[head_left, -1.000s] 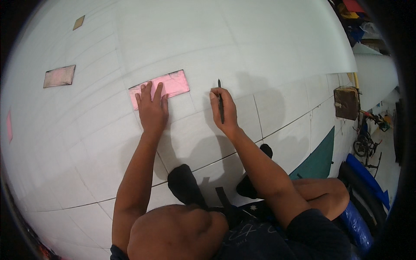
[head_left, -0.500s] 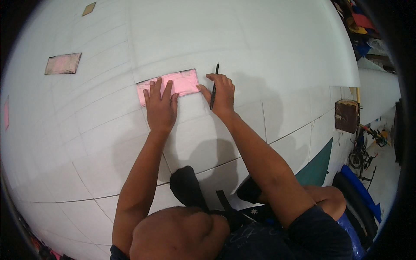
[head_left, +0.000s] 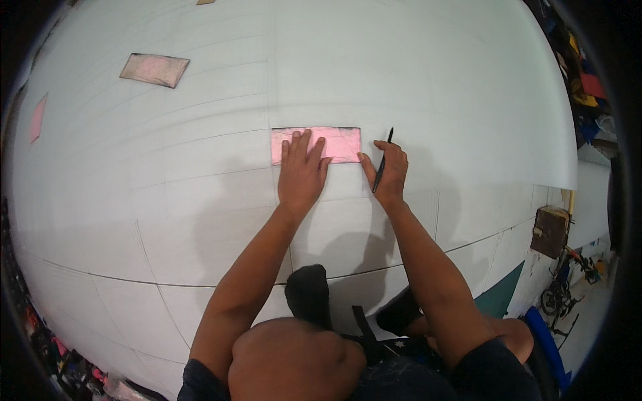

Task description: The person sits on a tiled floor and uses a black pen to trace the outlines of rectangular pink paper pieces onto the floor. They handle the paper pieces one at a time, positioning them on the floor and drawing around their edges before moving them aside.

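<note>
A pink rectangular template (head_left: 344, 144) with dark-smudged edges lies flat on a large white sheet (head_left: 414, 73). My left hand (head_left: 302, 175) rests on its left half, fingers stretched out and pressing down. At the template's right end is my right hand (head_left: 393, 175), its thumb touching near the edge. A slim black pen (head_left: 382, 164) is held across those fingers, tip pointing up and away from the sheet's near side. Faint straight pencil lines run over the sheet, several of them left of the template.
A greyish-pink rectangular template (head_left: 155, 69) lies at the far left, and a pink strip (head_left: 39, 119) farther left. The sheet curls at its right edge. Beyond stand a brown box (head_left: 551, 231) and a bicycle (head_left: 556, 297). My feet are close below my hands.
The whole view has shifted and turned, so the sheet and templates appear farther right. Both hands keep about the same places on and beside the pink template.
</note>
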Available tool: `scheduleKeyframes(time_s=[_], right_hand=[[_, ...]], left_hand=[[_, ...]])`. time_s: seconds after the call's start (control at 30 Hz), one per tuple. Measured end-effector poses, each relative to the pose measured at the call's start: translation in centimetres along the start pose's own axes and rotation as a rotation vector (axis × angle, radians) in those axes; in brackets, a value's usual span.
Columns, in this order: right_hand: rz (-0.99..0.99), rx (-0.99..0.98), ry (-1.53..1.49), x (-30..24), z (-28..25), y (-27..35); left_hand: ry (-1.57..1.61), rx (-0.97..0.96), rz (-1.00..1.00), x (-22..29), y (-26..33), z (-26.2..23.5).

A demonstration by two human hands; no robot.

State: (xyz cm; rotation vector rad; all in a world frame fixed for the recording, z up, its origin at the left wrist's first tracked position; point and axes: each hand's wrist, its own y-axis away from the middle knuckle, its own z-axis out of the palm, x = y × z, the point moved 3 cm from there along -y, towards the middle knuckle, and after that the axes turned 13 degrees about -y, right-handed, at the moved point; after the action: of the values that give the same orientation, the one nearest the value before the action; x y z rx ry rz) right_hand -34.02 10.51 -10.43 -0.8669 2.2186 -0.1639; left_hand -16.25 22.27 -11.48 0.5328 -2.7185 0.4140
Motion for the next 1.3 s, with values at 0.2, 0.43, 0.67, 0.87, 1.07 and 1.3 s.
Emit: scheduleKeyframes(time_s=[0.2,0.43,0.67,0.87,1.07,1.3], right_hand=[[0.036,-0.028,0.002,0.0,0.1,-0.1],[0.084,-0.051,0.021,0.4,-0.1,0.1],[0.081,-0.040,0.013,0.4,0.1,0.1],[0.083,-0.021,0.017,0.1,0.2,0.0],[0.145,-0.032,-0.039,-0.5,0.1,-0.3],[0.393,0.231,-0.552,1.3,-2.6,-3.0]], left_hand=[[0.038,0.013,-0.023,-0.1,0.2,-0.1],[0.010,-0.003,-0.027,0.2,0.4,0.1],[-0.006,0.066,-0.013,0.1,0.3,0.3],[-0.011,0.059,-0.014,-0.1,0.4,0.4],[-0.001,0.042,-0.028,-0.6,0.3,0.5],[-0.028,0.082,-0.017,-0.3,0.3,0.5]])
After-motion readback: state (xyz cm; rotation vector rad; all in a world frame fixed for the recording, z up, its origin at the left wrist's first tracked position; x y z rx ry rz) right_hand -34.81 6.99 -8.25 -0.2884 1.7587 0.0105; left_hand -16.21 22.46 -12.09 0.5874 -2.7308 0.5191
